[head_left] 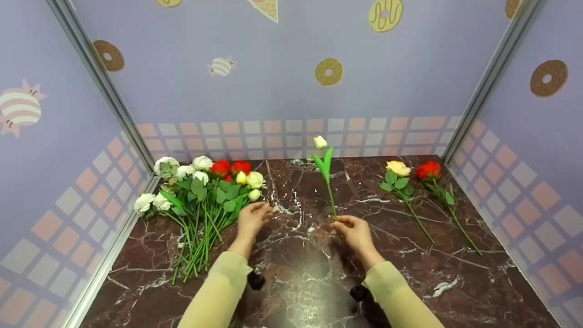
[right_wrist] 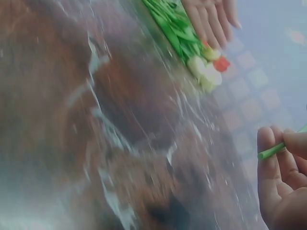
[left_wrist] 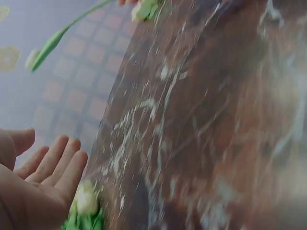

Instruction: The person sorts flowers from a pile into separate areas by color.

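My right hand (head_left: 354, 234) pinches the lower end of a green stem between thumb and fingers. It belongs to a white tulip (head_left: 320, 142) with green leaves, held upright above the middle of the table. In the right wrist view the cut stem end (right_wrist: 271, 151) pokes out past the fingers. My left hand (head_left: 252, 222) holds nothing, its fingers extended beside a pile of flowers (head_left: 205, 196). That pile has white blooms, red roses (head_left: 221, 168) and pale yellow-green buds, with the stems pointing toward me. The left wrist view shows the left palm (left_wrist: 43, 191) with fingers spread.
On the right of the dark marbled table (head_left: 300, 282) lie a yellow rose (head_left: 398, 169) and a red rose (head_left: 428, 171), side by side. Lilac panels (head_left: 282, 91) with printed sweets and metal corner posts (head_left: 492, 77) enclose the back and both sides.
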`<state>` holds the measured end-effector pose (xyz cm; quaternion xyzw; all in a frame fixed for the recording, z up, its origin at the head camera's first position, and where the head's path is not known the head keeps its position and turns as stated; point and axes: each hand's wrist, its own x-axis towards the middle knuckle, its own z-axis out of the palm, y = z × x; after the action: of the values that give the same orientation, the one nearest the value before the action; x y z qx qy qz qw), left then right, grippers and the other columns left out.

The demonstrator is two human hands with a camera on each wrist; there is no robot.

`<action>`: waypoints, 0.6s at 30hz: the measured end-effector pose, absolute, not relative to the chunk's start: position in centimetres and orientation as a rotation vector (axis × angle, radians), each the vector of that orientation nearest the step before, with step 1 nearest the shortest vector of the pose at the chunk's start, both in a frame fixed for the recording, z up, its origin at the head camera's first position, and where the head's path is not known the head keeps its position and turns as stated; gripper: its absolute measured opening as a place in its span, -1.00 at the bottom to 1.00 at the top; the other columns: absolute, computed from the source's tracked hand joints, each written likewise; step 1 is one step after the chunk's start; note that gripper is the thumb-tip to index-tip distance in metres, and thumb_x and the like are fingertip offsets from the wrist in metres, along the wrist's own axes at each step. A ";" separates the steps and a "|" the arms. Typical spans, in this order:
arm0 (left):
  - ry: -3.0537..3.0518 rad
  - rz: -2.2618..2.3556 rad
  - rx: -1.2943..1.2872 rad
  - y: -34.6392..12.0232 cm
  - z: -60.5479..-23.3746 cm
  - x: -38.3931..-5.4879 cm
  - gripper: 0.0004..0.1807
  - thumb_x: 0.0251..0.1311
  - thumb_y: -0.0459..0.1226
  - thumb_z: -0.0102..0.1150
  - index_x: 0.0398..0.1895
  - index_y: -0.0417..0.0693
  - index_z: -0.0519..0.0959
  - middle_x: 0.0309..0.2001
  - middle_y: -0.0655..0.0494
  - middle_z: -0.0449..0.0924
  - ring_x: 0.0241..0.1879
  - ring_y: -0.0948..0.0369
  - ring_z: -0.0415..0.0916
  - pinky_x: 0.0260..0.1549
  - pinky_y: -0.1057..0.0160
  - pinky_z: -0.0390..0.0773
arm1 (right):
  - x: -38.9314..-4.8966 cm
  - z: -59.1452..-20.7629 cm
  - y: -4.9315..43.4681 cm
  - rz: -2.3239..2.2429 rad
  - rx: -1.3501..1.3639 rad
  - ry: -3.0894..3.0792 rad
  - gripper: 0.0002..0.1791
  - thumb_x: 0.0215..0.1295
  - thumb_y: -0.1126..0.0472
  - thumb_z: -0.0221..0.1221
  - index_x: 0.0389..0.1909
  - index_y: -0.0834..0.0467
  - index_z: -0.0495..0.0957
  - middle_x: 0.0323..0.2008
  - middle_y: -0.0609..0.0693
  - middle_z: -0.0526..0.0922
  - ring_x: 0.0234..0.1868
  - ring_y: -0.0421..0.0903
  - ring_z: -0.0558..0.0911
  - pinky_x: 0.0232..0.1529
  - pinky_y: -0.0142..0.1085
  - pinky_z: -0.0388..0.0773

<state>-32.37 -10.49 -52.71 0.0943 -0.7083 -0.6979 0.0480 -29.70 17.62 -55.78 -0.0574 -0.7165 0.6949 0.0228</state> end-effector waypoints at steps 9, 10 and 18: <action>-2.381 -1.529 0.418 -18.2 -52.2 -32.6 -0.61 0.46 -0.26 0.16 0.19 -0.37 0.59 0.12 -0.39 0.64 0.13 -0.23 0.60 0.18 -0.11 0.60 | -31.0 -56.3 22.3 1.932 -0.291 -2.314 -0.74 0.34 0.41 0.30 -0.01 0.48 0.65 -0.33 0.15 0.80 -0.46 -0.17 0.71 -0.45 -0.39 0.65; -2.385 -1.508 0.440 -19.0 -52.1 -32.4 -0.61 0.47 -0.24 0.15 0.20 -0.36 0.59 0.13 -0.39 0.63 0.14 -0.23 0.58 0.19 -0.12 0.58 | -31.2 -56.4 22.9 1.899 -0.304 -2.332 -0.74 0.34 0.41 0.29 -0.01 0.47 0.66 -0.32 0.14 0.80 -0.46 -0.19 0.69 -0.45 -0.41 0.62; -2.387 -1.364 0.600 -23.7 -52.2 -31.4 -0.59 0.51 -0.26 0.10 0.29 -0.32 0.52 0.20 -0.38 0.56 0.19 -0.24 0.51 0.24 -0.19 0.49 | -31.9 -56.7 26.9 1.505 -0.359 -2.536 -0.70 0.38 0.30 0.28 0.04 0.39 0.68 0.04 0.35 0.72 -0.09 0.04 0.70 -0.12 -0.36 0.60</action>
<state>-31.38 -23.73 -52.18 0.2104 -0.8369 -0.4783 0.1632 -31.93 26.87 -56.67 -0.1205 -0.8506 0.5047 0.0851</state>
